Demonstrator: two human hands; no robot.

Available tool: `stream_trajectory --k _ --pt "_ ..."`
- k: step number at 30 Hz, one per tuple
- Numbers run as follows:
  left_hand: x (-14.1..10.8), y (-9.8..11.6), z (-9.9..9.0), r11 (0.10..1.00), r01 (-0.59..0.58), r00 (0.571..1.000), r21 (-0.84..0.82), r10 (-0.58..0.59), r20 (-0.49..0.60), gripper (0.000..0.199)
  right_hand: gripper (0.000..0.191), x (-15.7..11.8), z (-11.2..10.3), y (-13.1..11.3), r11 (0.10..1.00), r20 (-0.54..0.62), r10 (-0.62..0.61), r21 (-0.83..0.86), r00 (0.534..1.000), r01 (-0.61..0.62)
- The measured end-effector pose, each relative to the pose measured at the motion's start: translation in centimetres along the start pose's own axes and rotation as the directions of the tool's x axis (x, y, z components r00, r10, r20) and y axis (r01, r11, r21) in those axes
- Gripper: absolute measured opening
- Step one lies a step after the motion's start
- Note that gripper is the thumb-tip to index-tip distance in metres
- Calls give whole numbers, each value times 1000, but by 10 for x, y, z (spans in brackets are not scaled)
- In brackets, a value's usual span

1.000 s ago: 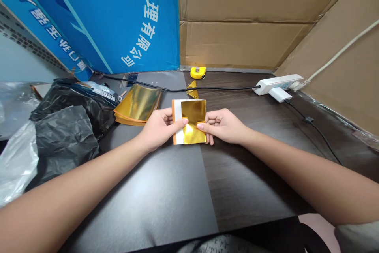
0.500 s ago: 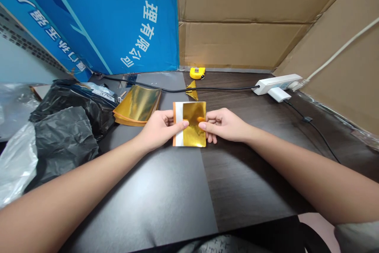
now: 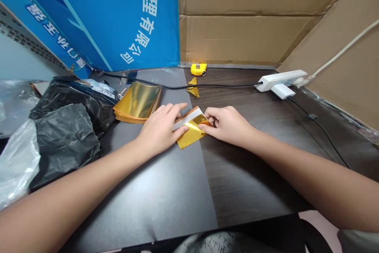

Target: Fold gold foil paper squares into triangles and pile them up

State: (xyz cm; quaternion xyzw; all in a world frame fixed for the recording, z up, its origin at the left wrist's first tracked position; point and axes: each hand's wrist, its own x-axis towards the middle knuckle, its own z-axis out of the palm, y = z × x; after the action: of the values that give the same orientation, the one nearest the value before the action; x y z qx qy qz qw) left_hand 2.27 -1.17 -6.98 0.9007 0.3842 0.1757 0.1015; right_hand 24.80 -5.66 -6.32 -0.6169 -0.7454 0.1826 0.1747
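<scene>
Between my hands is a sheet of gold foil paper [image 3: 192,130], folded over so that a white strip and a thin orange edge show along its upper side. It lies turned at a slant. My left hand [image 3: 161,126] has its thumb on the paper's left part, with the index finger stretched out past the upper edge. At the right corner, my right hand [image 3: 226,124] pinches the paper between thumb and curled fingers, whose tips are partly hidden. A stack of gold foil paper [image 3: 137,101] with orange undersides lies beyond my left hand. Folded gold triangles [image 3: 193,88] lie farther back.
A yellow tape measure [image 3: 198,69] stands near the cardboard wall [image 3: 237,40]. A black cable [image 3: 225,85] crosses the table to a white power strip [image 3: 281,79] on the right. Crumpled black plastic bags [image 3: 66,138] fill the left side.
The folded paper has turned from upright to a slant, with its white strip now along the top. My left hand has shifted its hold, its index finger now extended.
</scene>
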Motion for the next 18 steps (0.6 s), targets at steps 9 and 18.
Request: stream_trajectory --k 9,18 --pt "-7 14 -5 963 -40 991 267 3 137 39 32 -3 -8 -9 961 101 151 -248 983 -122" --pt "1 17 -13 971 203 931 125 -231 284 42 42 7 -14 -5 980 189 161 -148 969 -134"
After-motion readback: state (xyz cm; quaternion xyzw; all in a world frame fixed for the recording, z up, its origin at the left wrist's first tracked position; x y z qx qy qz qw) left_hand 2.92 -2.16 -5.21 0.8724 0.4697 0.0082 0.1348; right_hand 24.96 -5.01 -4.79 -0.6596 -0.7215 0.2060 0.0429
